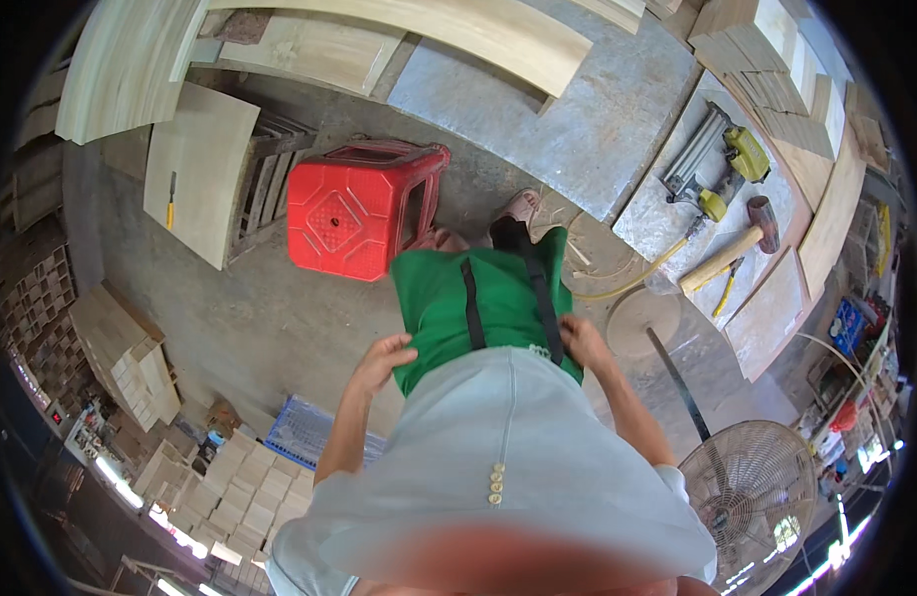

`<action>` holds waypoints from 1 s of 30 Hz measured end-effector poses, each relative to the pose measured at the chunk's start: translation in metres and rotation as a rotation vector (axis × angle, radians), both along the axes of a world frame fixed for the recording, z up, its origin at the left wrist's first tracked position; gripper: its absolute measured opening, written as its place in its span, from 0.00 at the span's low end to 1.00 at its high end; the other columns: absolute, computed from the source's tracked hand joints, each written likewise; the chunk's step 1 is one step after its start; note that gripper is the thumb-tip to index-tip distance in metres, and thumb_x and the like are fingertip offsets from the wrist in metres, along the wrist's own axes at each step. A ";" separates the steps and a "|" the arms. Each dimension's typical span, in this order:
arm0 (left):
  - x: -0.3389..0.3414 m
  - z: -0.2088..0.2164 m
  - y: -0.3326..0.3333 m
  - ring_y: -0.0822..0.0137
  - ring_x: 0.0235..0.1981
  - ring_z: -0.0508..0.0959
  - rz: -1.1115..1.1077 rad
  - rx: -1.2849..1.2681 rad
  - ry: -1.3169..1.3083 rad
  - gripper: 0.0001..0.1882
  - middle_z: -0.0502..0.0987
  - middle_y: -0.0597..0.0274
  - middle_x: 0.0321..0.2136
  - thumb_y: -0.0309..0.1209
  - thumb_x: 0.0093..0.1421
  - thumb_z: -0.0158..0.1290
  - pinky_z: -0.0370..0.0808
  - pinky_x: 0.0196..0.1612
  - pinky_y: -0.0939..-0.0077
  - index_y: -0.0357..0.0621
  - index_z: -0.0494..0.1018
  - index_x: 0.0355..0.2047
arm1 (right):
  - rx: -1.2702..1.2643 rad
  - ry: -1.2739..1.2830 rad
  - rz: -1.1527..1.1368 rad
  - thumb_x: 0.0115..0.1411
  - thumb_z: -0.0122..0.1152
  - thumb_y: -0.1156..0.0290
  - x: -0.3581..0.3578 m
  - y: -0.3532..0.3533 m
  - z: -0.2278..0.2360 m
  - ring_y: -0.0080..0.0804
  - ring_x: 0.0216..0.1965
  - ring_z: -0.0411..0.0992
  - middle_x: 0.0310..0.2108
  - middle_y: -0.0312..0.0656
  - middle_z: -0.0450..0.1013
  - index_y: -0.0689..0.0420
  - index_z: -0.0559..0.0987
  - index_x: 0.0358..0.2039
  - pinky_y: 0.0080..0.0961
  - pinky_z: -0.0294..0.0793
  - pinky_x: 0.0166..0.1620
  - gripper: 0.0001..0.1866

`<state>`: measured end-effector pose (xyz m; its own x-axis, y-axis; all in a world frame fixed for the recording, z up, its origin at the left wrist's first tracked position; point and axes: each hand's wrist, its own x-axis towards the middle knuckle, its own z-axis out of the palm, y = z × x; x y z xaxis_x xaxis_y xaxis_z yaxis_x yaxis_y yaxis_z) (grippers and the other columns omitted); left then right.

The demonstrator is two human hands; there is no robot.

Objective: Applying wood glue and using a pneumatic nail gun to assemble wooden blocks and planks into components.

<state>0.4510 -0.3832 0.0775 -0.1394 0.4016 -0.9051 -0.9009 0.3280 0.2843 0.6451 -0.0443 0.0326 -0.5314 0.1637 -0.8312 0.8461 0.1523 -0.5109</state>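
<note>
Apron (505, 303): between both hands | left hand (385, 360): at apron's left edge, fingers curled, cannot tell whether grasping | right hand (584, 345): at apron's right edge, grasp likewise unclear | stool (336, 221): forward-left of apron

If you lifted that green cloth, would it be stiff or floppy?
Probably floppy: the green cloth, between the left hand and right hand, has a wavy far edge. It looks thin, so it is likely light for its size. The black straps lying across it might dangle.
</note>
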 end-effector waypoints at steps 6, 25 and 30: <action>0.061 -0.053 -0.087 0.80 0.32 0.72 -0.250 0.010 -0.036 0.08 0.74 0.73 0.29 0.27 0.55 0.58 0.67 0.37 0.85 0.41 0.73 0.34 | -0.072 -0.055 0.418 0.58 0.54 0.63 -0.041 -0.024 -0.039 0.35 0.29 0.73 0.24 0.48 0.73 0.60 0.76 0.31 0.31 0.70 0.33 0.12; 0.163 -0.073 -0.129 0.81 0.28 0.67 -0.107 -0.044 -0.189 0.09 0.70 0.76 0.23 0.33 0.55 0.60 0.63 0.31 0.83 0.44 0.73 0.26 | -0.442 0.200 -0.612 0.51 0.58 0.36 -0.282 -0.221 -0.263 0.27 0.45 0.70 0.46 0.36 0.73 0.53 0.69 0.54 0.22 0.69 0.43 0.39; 0.183 -0.080 -0.126 0.81 0.29 0.66 -0.102 -0.070 -0.208 0.09 0.70 0.76 0.23 0.35 0.55 0.61 0.63 0.33 0.82 0.43 0.75 0.28 | -0.773 0.115 -0.821 0.49 0.45 0.25 -0.288 -0.222 -0.309 0.20 0.29 0.69 0.28 0.28 0.74 0.44 0.75 0.35 0.20 0.68 0.38 0.35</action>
